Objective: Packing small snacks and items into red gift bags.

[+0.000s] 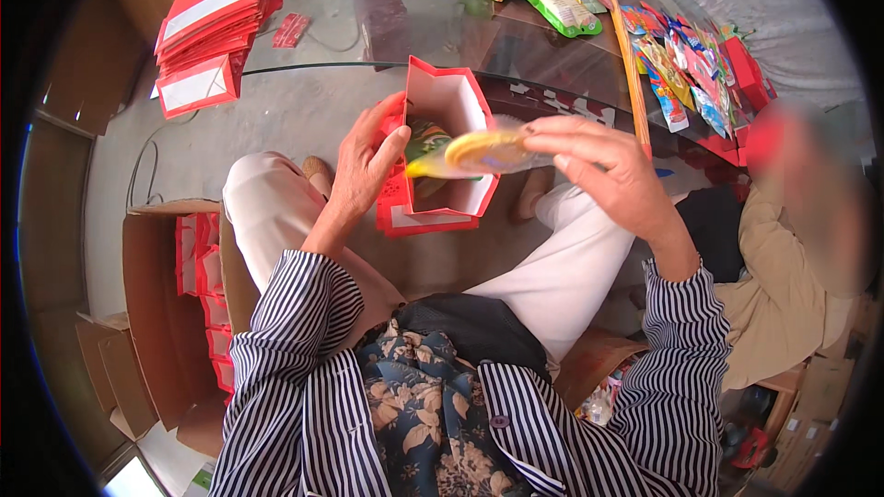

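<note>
A red paper gift box (395, 186) with a white inside stands open at the top in front of me. My left hand (368, 152) grips its left wall, the thumb near the rim and the fingers outside. Inside lies a green and dark packet (427, 141), partly hidden. Over the opening my right hand (603, 166) pinches a clear wrapper by its right end. The wrapped thing is a round, flat yellow piece (488, 151), blurred by motion; I cannot make out its exact kind.
Folded red boxes (216, 9) are stacked on the glass table (414, 28) at the far left. Colourful snack packets (562, 5) lie at the back, more beyond an orange stick (626, 55). A carton (166, 304) of red boxes stands left; another person (783, 276) sits right.
</note>
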Demonstrator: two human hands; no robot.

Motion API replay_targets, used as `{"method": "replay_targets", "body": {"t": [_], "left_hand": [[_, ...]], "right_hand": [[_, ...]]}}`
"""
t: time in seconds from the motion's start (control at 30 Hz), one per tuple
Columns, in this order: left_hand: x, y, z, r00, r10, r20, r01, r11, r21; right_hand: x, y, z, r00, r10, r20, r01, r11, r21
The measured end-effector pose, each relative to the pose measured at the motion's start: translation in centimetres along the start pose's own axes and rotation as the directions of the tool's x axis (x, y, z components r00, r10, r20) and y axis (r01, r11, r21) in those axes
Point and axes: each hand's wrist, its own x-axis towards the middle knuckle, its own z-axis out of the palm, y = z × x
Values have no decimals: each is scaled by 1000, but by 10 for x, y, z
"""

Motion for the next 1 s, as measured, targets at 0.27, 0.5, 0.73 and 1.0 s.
{"method": "replay_targets", "body": {"t": [0.27,0.5,0.73,1.0], "left_hand": [[-6,5,-5,997,-59,40,60,998,-32],[-4,-1,-2,999,11,35,-12,999,40],[-2,3,-2,998,53,15,-54,995,80],[-3,3,-5,999,37,-35,-36,999,5]], "right_hand": [[28,-26,22,986,25,167,-3,991,-135],[45,-19,61,893,131,430,-35,974,-226],[28,10,103,871,195,450,9,912,-411],[32,23,74,945,-30,-327,-33,982,-184]]}}
